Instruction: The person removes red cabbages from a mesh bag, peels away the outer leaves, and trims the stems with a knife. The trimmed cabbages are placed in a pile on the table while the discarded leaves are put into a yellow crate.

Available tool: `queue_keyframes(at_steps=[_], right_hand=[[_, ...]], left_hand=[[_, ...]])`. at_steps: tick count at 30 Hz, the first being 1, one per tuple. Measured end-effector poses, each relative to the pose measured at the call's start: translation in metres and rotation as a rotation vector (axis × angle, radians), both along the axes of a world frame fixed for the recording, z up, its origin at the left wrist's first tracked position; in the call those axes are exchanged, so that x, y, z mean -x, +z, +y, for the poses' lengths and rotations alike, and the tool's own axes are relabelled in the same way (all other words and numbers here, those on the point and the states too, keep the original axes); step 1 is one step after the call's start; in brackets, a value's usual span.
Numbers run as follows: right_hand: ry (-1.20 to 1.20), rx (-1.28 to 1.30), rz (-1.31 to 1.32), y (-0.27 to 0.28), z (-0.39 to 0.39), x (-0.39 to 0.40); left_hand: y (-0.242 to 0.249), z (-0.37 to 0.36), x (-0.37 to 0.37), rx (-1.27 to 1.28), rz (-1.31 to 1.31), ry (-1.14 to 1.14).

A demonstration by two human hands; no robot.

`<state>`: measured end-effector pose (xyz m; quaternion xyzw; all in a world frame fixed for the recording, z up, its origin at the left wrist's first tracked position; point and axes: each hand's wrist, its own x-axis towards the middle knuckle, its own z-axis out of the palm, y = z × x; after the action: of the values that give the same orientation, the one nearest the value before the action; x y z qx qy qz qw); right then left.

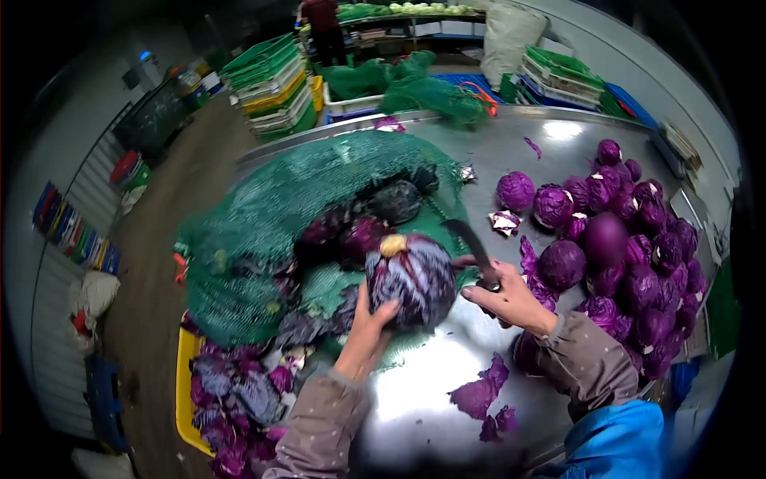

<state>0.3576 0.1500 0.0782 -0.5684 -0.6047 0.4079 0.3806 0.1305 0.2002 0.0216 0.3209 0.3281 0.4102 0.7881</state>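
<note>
My left hand grips a red cabbage from below, stem end turned up, over the steel table. My right hand is closed on the handle of a dark knife, whose blade points up and left beside the cabbage. Just behind the cabbage lies a green mesh sack with more cabbages showing at its opening.
A pile of several trimmed red cabbages fills the table's right side. Loose purple leaves lie near me. A yellow crate of leaf scraps sits at lower left. Stacked green crates and a person stand far back.
</note>
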Motion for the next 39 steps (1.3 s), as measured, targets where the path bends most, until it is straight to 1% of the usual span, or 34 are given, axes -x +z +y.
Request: queue_keyframes(at_steps=[1,2,4,5,6,8,9,10,12,14,16,17,18,20,21,22,24,25,26,28,29,31,32,34,35,36,38,39], right_hand=[[-0.016,0.086,0.080,0.012,-0.013,0.009],[0.015,0.094,0.030,0.010,-0.019,0.011],[0.004,0.154,0.073,0.007,-0.037,0.029],[0.048,0.096,0.031,-0.004,-0.044,0.037],[0.083,0.077,0.001,-0.020,-0.051,0.044],[0.153,0.196,-0.201,-0.020,-0.067,0.065],[0.190,0.121,-0.275,-0.028,-0.075,0.076],[0.220,0.035,-0.274,-0.041,-0.084,0.084],[0.317,-0.005,-0.197,-0.052,-0.099,0.102],[0.379,0.005,-0.143,-0.051,-0.115,0.125],[0.409,0.022,-0.170,-0.054,-0.129,0.147],[0.443,-0.052,-0.134,-0.063,-0.135,0.157],[0.462,-0.098,-0.160,-0.074,-0.139,0.166],[0.481,-0.169,-0.408,-0.081,-0.144,0.181],[0.459,-0.260,-0.461,-0.086,-0.144,0.190],[0.458,-0.257,-0.460,-0.087,-0.144,0.197],[0.493,-0.337,-0.666,-0.089,-0.138,0.204],[0.469,-0.448,-0.681,-0.092,-0.134,0.207],[0.468,-0.448,-0.682,-0.100,-0.132,0.211],[0.420,-0.491,-0.796,-0.111,-0.126,0.215],[0.418,-0.488,-0.801,-0.114,-0.124,0.215],[0.383,-0.482,-0.892,-0.113,-0.120,0.218],[0.384,-0.476,-0.896,-0.116,-0.116,0.216],[0.384,-0.435,-0.843,-0.122,-0.108,0.215],[0.394,-0.373,-0.874,-0.122,-0.105,0.215],[0.390,-0.373,-0.882,-0.133,-0.100,0.214],[0.413,-0.250,-0.980,-0.166,-0.098,0.211],[0.461,-0.202,-0.897,-0.165,-0.096,0.206]], left_hand=[[-0.002,-0.021,0.018,0.052,-0.046,-0.017],[-0.005,-0.044,0.036,0.108,-0.092,-0.029],[-0.033,-0.094,0.071,0.214,-0.145,-0.082],[-0.046,-0.123,0.084,0.319,-0.083,-0.070],[-0.047,-0.148,0.094,0.392,-0.081,-0.073],[-0.064,-0.186,0.112,0.437,0.014,-0.032],[-0.076,-0.199,0.122,0.447,0.113,0.044],[-0.092,-0.206,0.139,0.390,0.097,0.087],[-0.080,-0.202,0.165,0.354,0.157,0.258],[-0.053,-0.194,0.187,0.050,0.566,0.372],[-0.043,-0.186,0.215,-0.009,0.666,0.375],[-0.049,-0.183,0.229,-0.020,0.684,0.331],[-0.044,-0.184,0.235,0.021,0.739,0.286],[-0.050,-0.187,0.235,-0.092,0.817,0.258],[-0.049,-0.189,0.231,-0.149,0.883,0.276],[-0.064,-0.187,0.232,-0.176,0.946,0.269],[-0.071,-0.187,0.224,-0.205,1.019,0.273],[-0.066,-0.186,0.218,-0.207,1.005,0.281],[-0.069,-0.183,0.214,-0.224,1.022,0.310],[-0.066,-0.180,0.205,-0.209,1.025,0.353],[-0.064,-0.179,0.201,-0.209,1.020,0.349],[-0.058,-0.176,0.193,-0.192,1.136,0.366],[-0.062,-0.173,0.189,-0.189,1.132,0.362],[-0.064,-0.166,0.182,-0.212,1.290,0.366],[-0.062,-0.163,0.179,-0.165,1.272,0.390],[-0.054,-0.162,0.172,-0.170,1.265,0.389],[-0.043,-0.170,0.155,-0.352,1.468,0.280],[-0.050,-0.183,0.140,-0.644,1.562,0.489]])
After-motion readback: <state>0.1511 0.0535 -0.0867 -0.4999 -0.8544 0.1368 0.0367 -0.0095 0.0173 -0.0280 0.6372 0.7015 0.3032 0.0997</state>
